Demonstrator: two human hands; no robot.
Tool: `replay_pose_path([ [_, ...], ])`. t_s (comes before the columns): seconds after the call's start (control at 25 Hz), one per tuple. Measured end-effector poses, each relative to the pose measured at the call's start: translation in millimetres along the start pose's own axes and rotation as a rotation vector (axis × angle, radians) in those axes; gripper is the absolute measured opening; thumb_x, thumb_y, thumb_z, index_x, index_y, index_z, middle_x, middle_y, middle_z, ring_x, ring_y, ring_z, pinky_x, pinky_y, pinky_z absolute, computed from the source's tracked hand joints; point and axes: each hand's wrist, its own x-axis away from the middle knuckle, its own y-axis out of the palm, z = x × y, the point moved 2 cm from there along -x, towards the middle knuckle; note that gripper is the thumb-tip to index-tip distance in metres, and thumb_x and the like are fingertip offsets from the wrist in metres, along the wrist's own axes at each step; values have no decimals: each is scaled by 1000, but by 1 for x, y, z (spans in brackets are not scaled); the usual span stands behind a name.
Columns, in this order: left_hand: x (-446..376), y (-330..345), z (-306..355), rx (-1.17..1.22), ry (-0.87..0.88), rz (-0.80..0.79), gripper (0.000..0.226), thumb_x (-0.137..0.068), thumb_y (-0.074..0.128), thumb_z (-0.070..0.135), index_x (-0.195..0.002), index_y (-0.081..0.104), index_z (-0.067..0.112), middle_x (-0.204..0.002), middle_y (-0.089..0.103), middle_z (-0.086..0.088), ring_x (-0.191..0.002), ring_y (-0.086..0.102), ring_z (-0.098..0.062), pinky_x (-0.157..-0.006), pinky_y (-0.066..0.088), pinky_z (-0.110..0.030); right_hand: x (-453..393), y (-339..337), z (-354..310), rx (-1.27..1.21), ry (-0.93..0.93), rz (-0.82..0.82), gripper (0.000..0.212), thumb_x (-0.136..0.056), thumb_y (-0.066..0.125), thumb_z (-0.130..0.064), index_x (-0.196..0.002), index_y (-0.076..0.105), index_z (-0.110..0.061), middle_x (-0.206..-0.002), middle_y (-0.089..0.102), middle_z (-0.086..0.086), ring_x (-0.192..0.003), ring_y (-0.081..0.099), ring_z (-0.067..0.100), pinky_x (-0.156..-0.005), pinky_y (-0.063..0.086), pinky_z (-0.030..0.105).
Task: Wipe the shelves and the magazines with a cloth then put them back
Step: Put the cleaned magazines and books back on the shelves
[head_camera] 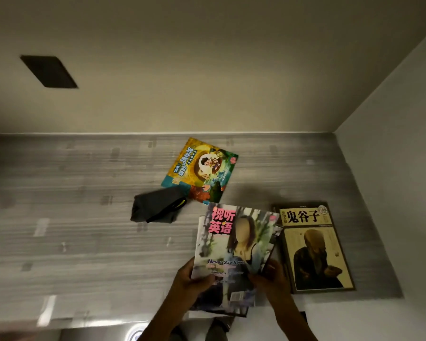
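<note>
At six o'clock, my left hand and right hand pinch the magazine; cloth at ten. Advise supporting it flat, wiping spine outward.

The shelf is grey with darker and lighter horizontal streaks, under a plain beige back wall that carries one dark brown rectangle. A dark grey cloth shows a small yellow-green tag, and the children's magazine is yellow, teal and orange with cartoon figures. The held magazine has pink characters on green and white, the book black characters on tan.
</note>
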Motion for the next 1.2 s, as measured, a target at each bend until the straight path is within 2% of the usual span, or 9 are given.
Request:
replay_pose_path([
  [0.2, 8, -28, 63, -37, 189, -61, 42, -74, 72, -9, -112, 61, 5, -105, 73, -8, -99, 69, -23, -76, 58, -33, -8, 20, -71, -48, -197, -136, 41, -77, 66, 8, -111, 64, -14, -105, 71, 4, -103, 65, 23, -78, 52, 33],
  [0.32, 0, -37, 70, -25, 226, 19, 46, -69, 75, -9, -111, 61, 2, -103, 72, -11, -97, 69, -25, -73, 59, -35, 3, 39, -83, 65, -224, -68, 34, -83, 59, 12, -104, 64, -15, -95, 72, -2, -89, 67, 8, -68, 51, 19],
  [0.44, -1, -34, 59, 6, 259, 77, 52, -63, 85, 3, -109, 63, 3, -102, 72, -13, -98, 69, -28, -73, 59, -36, 10, 53, -58, 74, -140, 2, 26, -89, 58, 5, -112, 58, -6, -106, 65, 12, -92, 65, 16, -54, 47, 9],
  [0.52, 4, -32, 57, 85, 242, 99, 51, -64, 85, 8, -110, 63, 6, -104, 71, -15, -99, 68, -31, -75, 59, -41, 17, 59, -57, 1, -148, -38, 32, -89, 58, 3, -119, 56, -8, -114, 65, 13, -93, 66, 17, -58, 51, 13],
  [0.64, 30, -31, 83, 172, 261, 162, 35, -76, 73, -6, -107, 64, 9, -93, 74, -9, -80, 72, -18, -61, 56, -25, 45, 66, -93, -76, -217, -175, 43, -89, 58, 2, -128, 55, -17, -115, 70, 2, -105, 66, 15, -77, 54, 21],
  [0.76, 75, -45, 153, 225, 463, 210, 45, -71, 81, 0, -110, 64, 17, -95, 75, 0, -82, 72, -16, -65, 54, -21, 89, 83, -170, -141, -453, -155, 40, -86, 66, -1, -116, 62, -26, -107, 72, -13, -102, 64, -2, -74, 46, 4],
  [0.88, 137, -73, 241, 213, 735, 272, 65, -49, 88, 24, -110, 67, 13, -100, 74, -7, -94, 71, -24, -77, 56, -29, 151, 109, -267, -159, -726, -219, 47, -71, 80, -6, -113, 67, -21, -101, 74, 0, -98, 69, 12, -70, 50, 10],
  [1.0, 209, -96, 321, 175, 992, 201, 71, -36, 92, 32, -102, 73, 16, -100, 74, -11, -93, 71, -26, -74, 57, -27, 231, 134, -362, -218, -1013, -313, 34, -68, 68, -6, -94, 76, -27, -89, 75, 5, -84, 72, 15, -63, 53, 16],
  [1.2, 279, -108, 407, 175, 1163, 246, 38, -53, 84, 20, -89, 77, 10, -89, 75, -12, -87, 72, -28, -65, 58, -28, 309, 172, -490, -247, -1314, -522, 19, -76, 66, -15, -94, 69, -18, -92, 74, 2, -86, 71, 17, -68, 57, 29],
])
